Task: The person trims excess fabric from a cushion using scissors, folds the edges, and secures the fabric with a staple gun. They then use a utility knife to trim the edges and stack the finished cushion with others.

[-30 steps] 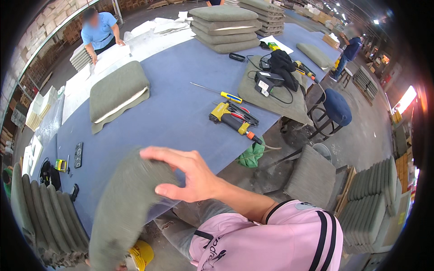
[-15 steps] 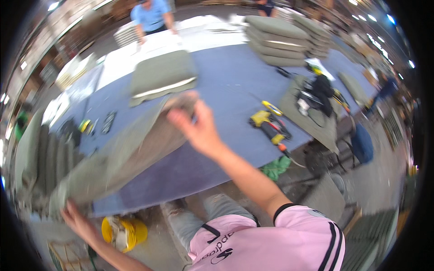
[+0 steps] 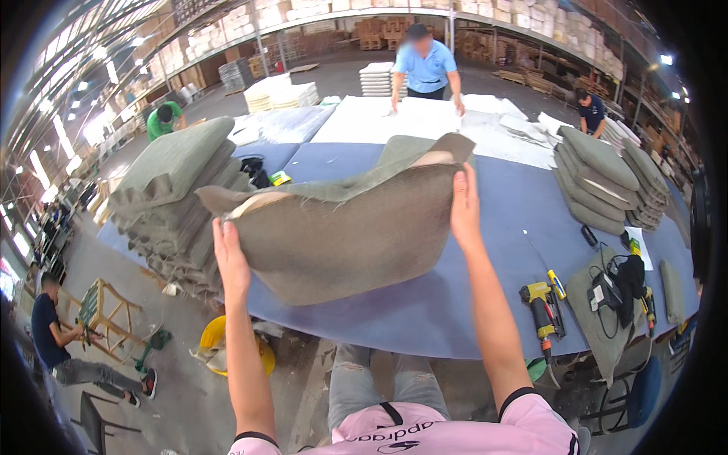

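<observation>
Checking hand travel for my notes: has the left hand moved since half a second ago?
Yes, rightward and up in the view: the left hand, earlier left of the bucket, now shows above it.

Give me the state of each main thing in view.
Gray upholstery piece: held up, upper edges loose
Left hand: gripping its left side
Right hand: gripping its right side
Pneumatic gun: lying unheld
Screwdriver: lying unheld
Left cushion stack: piled, uneven
Yellow bucket: open-topped

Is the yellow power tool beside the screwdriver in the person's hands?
No, the yellow power tool lies on the blue table, while the left hand and right hand hold grey-green fabric.
</observation>
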`<state>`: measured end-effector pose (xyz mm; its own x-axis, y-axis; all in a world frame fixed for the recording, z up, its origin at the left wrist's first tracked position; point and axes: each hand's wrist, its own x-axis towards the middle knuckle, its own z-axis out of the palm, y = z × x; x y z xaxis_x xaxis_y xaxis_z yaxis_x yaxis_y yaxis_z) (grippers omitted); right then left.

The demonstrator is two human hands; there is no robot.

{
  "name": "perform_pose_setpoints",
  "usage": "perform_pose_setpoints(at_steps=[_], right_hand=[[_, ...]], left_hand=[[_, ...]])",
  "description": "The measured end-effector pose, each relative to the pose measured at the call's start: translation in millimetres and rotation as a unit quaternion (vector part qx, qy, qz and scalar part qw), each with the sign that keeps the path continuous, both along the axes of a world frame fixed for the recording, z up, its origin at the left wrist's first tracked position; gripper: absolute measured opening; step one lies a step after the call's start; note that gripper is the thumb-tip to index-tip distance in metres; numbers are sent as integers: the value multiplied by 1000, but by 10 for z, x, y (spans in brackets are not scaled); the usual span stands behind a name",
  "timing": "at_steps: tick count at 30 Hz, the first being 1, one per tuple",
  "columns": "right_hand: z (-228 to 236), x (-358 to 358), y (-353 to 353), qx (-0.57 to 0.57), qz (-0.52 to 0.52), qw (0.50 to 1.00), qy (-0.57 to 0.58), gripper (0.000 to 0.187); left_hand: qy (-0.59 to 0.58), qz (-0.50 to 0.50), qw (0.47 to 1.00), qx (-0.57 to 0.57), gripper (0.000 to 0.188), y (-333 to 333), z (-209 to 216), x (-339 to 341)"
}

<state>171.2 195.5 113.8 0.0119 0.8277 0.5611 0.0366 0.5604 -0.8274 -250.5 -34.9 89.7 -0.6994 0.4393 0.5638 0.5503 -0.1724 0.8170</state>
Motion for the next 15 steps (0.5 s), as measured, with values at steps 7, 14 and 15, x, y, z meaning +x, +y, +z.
perform_pose_setpoints(at_steps=[7,14,15], right_hand=[[-46,146,-243,1,37,999,34,68],[-15,440,-382,-31,98,991,86,72],[-17,458,-413,-34,106,990,91,71]], left_hand=[[7,-59,996,65,79,119,-203,55],[-73,-101,988,87,64,18,102,632],[-84,-97,987,95,62,21,138,684]])
